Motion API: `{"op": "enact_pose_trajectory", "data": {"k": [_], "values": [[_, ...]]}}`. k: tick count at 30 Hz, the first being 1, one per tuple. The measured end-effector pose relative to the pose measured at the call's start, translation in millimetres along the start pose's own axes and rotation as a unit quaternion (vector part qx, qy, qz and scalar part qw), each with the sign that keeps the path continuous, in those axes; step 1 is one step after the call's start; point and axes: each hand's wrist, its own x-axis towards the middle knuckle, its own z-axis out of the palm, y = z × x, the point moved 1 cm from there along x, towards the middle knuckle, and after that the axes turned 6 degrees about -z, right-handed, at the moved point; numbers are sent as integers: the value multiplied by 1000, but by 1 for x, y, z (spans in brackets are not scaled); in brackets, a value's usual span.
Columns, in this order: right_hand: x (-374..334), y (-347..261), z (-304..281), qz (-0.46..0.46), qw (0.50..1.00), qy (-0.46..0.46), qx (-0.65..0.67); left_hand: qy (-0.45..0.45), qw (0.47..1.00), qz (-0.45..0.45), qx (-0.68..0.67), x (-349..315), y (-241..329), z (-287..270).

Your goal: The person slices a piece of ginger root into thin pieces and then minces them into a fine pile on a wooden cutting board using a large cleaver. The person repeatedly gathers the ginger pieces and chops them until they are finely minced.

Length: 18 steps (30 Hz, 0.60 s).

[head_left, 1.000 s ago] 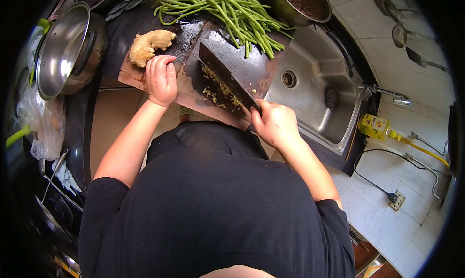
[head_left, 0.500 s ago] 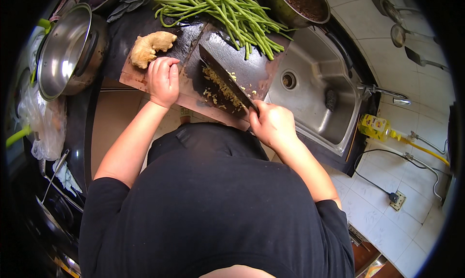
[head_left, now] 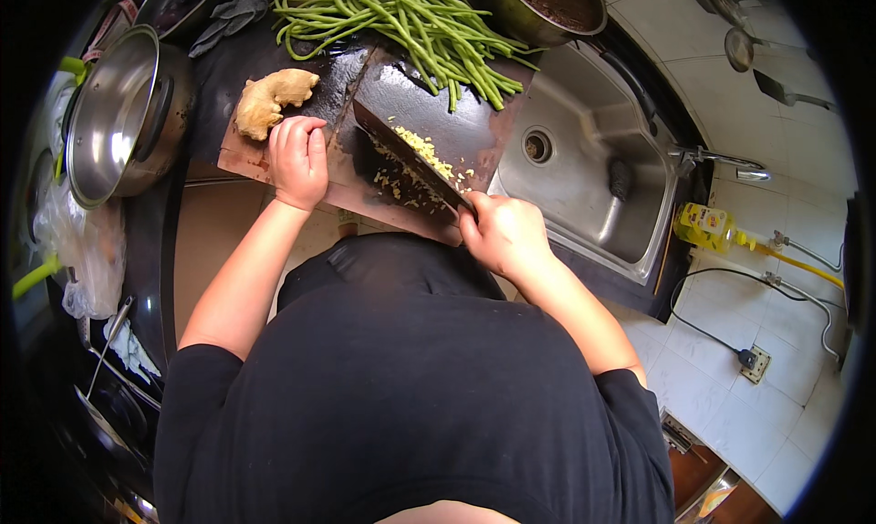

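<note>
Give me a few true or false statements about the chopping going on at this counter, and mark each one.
1. The right hand grips a dark cleaver. True.
2. The left hand is holding the ginger root. False: it rests on the cutting board, with the ginger just beyond its fingers.
3. Minced pale bits lie beside the blade. True.
4. The long green beans sit in the sink. False: they lie on the counter and the board's far edge.
5. A steel pot stands at the person's left. True.
</note>
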Motion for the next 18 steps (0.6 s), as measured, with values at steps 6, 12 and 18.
{"op": "enact_pose_trajectory", "data": {"k": [6,12,18], "values": [[-4,8,-5,40,997,70,21,-6,1000,-1,15,-1,2,-2],[-8,1,-6,-3,999,51,-13,-10,1000,0,11,-1,1,-2],[-3,-1,0,-23,998,50,1,-4,1000,-1,6,0,0,0]]}}
